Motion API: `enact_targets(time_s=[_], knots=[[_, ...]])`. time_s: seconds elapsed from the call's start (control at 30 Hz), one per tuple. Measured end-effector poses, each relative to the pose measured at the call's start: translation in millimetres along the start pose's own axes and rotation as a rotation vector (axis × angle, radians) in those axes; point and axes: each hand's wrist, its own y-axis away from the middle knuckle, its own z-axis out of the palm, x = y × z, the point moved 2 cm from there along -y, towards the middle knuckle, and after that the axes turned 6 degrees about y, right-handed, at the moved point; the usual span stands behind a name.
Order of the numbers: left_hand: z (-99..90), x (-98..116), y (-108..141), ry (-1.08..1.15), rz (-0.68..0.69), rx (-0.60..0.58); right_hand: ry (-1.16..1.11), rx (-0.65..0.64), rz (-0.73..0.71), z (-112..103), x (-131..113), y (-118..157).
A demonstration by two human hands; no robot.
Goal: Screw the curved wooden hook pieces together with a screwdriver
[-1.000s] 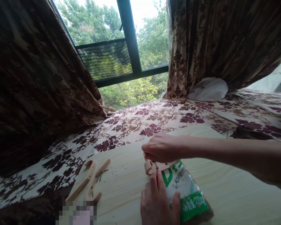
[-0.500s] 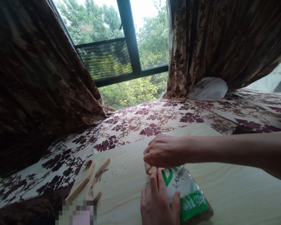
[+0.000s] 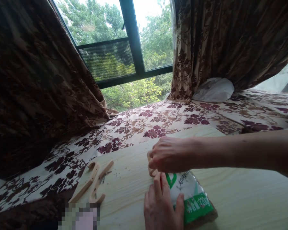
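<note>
The right hand (image 3: 170, 155) is curled into a loose fist, its back turned up and its forearm laid across from the right edge. Its fingertips are hidden, so it cannot be told what, if anything, is gripped inside. A piece of wood (image 3: 151, 172) is partly covered by the fist; only its rounded left end can be seen.

The left hand (image 3: 162, 204) is held open and palm down just below, with the index and middle fingers stretched forward. The near edge of the wood is met by those fingertips, while the thumb is spread apart over a printed bag (image 3: 198, 207). The bag is laid on a pale board (image 3: 124, 195), and its upper part is hidden by the right hand.

Well apart, toward the left side of the board, two curved wooden hooks (image 3: 86, 187) are placed side by side, with a few screws (image 3: 104, 177) beside them. Small crumbs (image 3: 117, 174) are scattered nearby.
</note>
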Motion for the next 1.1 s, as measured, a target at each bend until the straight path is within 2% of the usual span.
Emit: enact_targets(time_s=[0.1,0.3,0.37,0.43,0.57,0.67,0.73,0.9,1.0,1.1], knots=[[0.6,-1,-1,0.025,-0.013,-0.008,-0.013,0.040,-0.031,9,0,0],[0.4,0,-1,-0.012,0.009,0.008,0.000,-0.016,0.293,17,12,-7],[0.1,0,-1,-0.015,0.009,0.002,0.009,-0.042,0.328,12,13,-7],[-0.3,0,-1,-0.007,0.006,-0.001,0.010,-0.064,0.308,5,12,-6],[-0.6,0,-1,0.023,-0.011,-0.010,0.005,-0.063,0.161,-7,6,0],[-0.6,1,-2,0.035,-0.016,-0.011,-0.006,-0.038,0.034,-6,3,1],[-0.9,1,-2,0.036,-0.018,-0.011,-0.019,-0.015,0.002,1,4,-1],[-1.0,1,-2,0.009,-0.015,-0.024,-0.044,-0.007,0.207,15,13,-6],[-0.8,1,-1,-0.002,-0.007,-0.020,-0.040,-0.032,0.283,11,15,-7],[-1.3,1,-1,-0.006,-0.007,-0.002,-0.032,-0.070,0.282,1,12,-7]])
